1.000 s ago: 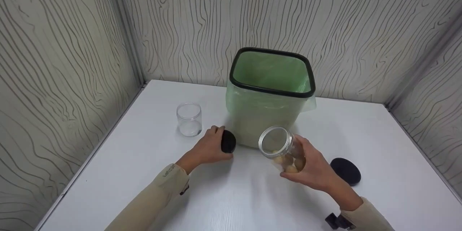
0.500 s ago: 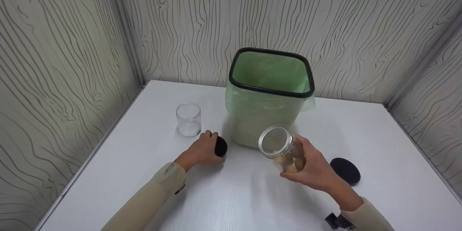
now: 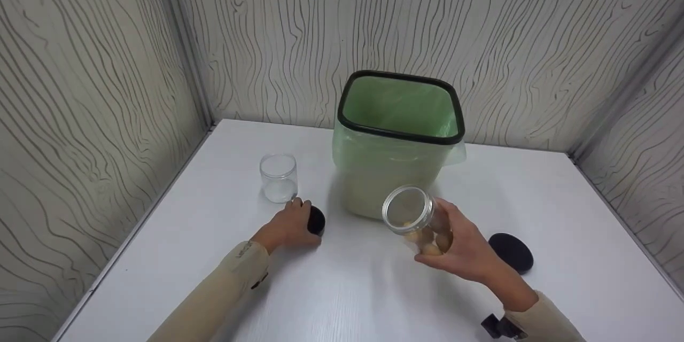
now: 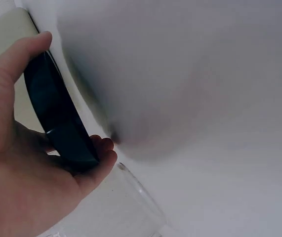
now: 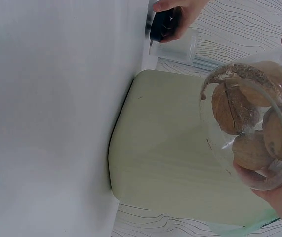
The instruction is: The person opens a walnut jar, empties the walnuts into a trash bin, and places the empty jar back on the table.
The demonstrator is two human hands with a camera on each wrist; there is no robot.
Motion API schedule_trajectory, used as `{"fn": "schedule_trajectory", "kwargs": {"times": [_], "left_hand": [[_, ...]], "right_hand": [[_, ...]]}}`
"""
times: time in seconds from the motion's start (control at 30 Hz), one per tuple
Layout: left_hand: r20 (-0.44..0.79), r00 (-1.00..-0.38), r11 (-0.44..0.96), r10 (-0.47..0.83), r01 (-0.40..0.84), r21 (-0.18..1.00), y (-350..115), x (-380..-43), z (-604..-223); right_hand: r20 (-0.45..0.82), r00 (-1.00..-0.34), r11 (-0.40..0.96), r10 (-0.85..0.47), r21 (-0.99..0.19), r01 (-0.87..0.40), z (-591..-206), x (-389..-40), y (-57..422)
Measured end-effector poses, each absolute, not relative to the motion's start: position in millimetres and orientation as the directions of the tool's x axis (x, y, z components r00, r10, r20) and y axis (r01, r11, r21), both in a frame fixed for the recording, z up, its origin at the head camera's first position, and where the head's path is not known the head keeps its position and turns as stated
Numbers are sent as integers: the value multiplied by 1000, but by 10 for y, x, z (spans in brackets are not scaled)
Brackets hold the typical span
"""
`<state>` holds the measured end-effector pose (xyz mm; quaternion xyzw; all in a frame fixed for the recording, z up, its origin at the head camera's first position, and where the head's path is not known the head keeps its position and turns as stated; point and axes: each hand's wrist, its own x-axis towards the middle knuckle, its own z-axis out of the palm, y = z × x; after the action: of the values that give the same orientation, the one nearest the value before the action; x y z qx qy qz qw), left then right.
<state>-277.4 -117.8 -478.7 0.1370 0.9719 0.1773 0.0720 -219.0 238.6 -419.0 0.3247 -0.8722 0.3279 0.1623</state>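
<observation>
My left hand (image 3: pixel 289 224) grips a round black lid (image 3: pixel 316 220) by its edge, low over the white table, just in front of an uncovered clear jar (image 3: pixel 279 181). In the left wrist view the lid (image 4: pixel 57 108) stands on its side between thumb and fingers. My right hand (image 3: pixel 464 248) holds a second clear jar (image 3: pixel 409 211), its mouth uncovered and tilted to the left. Several walnuts (image 5: pixel 232 106) lie in it, with brown crumbs around the base, as the right wrist view shows. Another black lid (image 3: pixel 511 253) lies flat on the table to the right of that hand.
A pale bin (image 3: pixel 393 181) with a black rim and a green liner bag (image 3: pixel 401 101) stands at the back middle of the white table (image 3: pixel 331 299). Wood-patterned panels (image 3: pixel 288 26) enclose the table at the back and both sides.
My left hand has carried the black lid to the left and a little towards me, closer to the uncovered jar. My right hand and the walnut jar have stayed almost still.
</observation>
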Motion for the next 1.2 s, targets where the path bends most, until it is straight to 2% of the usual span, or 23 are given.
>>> {"fn": "schedule_trajectory", "kwargs": {"times": [0.3,0.73,1.2], "left_hand": [[-106,-961,909,257,203,363,-1284,-2760,-4796],[-82,-956,926,282,248,286,-1341,-2756,-4799],[-95,-952,924,290,253,286,-1342,-2745,-4849]], "right_hand": [[458,-770,586,-445,-501,-637,-4165,-2197,2394],[446,-781,594,-436,-510,-623,-4136,-2201,2379],[470,-763,577,-444,-502,-645,-4169,-2224,2392]]}}
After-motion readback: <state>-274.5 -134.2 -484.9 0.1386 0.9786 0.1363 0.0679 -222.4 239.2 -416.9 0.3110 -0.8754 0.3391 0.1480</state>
